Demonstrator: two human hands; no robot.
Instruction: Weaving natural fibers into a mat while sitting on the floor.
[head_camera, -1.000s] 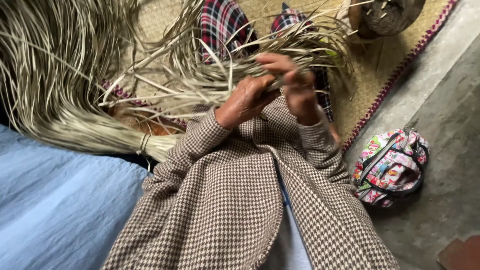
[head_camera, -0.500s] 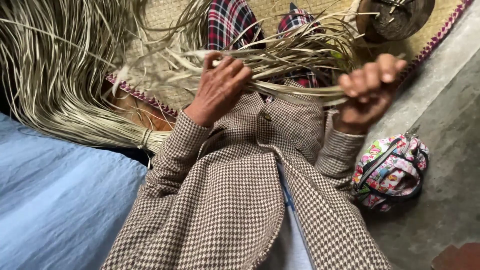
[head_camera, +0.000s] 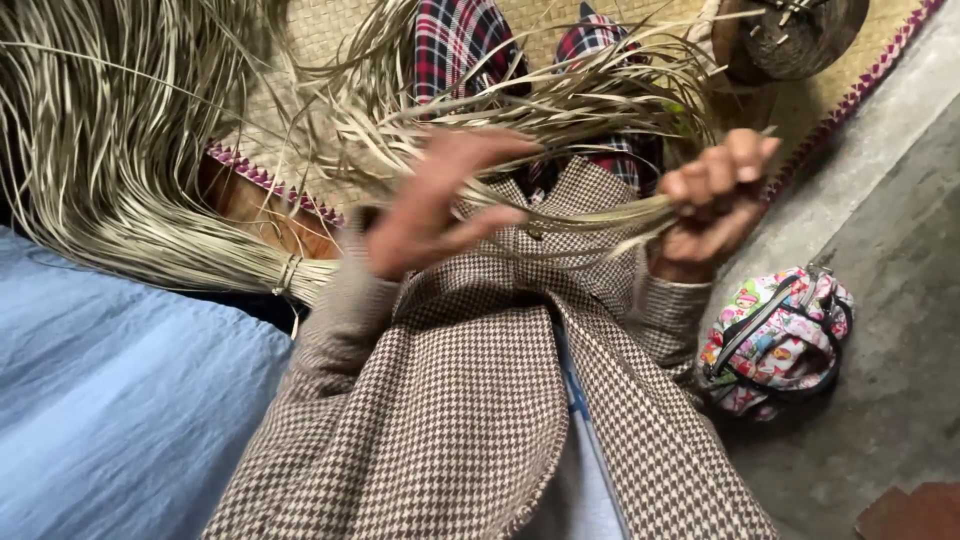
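Note:
My right hand (head_camera: 708, 200) is closed around the butt end of a handful of dried straw strips (head_camera: 560, 110) that fan out over my lap and plaid trousers (head_camera: 455, 40). My left hand (head_camera: 435, 205) is blurred, with fingers spread, and it brushes along the strips without a firm hold. Both arms wear brown houndstooth sleeves (head_camera: 450, 400). A large bundle of the same dried strips (head_camera: 110, 170), tied with a band near its base, lies at the left on the woven mat (head_camera: 800, 105).
A colourful patterned pouch (head_camera: 775, 340) lies on the grey concrete floor at the right. A round dark wooden block (head_camera: 790, 35) stands at the top right of the mat. Blue cloth (head_camera: 110, 400) fills the lower left.
The hands drew apart along the strips, the right hand pulling the bunch out to the right. My left hand then let go and now sweeps open, down along the strips.

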